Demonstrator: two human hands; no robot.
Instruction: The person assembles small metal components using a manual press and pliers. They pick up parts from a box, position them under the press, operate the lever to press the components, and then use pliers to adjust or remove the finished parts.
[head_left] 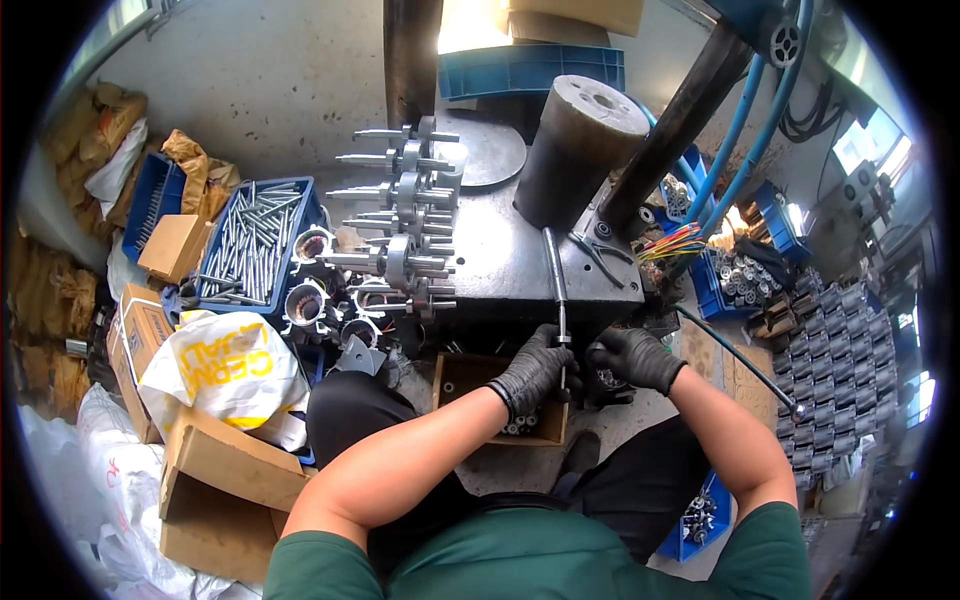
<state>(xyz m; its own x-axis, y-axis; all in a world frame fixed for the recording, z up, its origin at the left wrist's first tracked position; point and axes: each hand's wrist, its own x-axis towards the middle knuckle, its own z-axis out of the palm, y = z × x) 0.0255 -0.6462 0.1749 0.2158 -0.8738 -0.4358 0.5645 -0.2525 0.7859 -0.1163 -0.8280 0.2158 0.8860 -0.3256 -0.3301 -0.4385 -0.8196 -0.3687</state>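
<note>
My left hand (pixel 537 371), in a dark grey glove, is closed round the lower end of a long stepped steel shaft (pixel 556 270). The shaft leans upright, its thicker upper end overlapping the front of the metal press table (pixel 490 262). Just to the right, my gloved right hand (pixel 640 360) has its fingers curled in; a dark part (pixel 606 380) shows under them, and what they hold is hidden. Below my left hand stands a cardboard box (pixel 452 380) with small metal parts in it. Pliers (pixel 600 256) lie on the table's right corner.
Several rotors on shafts (pixel 405 190) line the table's left side. A thick steel cylinder (pixel 580 150) stands behind. At left are a blue crate of shafts (pixel 255 240) and motor housings (pixel 306 300). A thin rod (pixel 740 357) slants at right before stacked metal parts (pixel 835 370).
</note>
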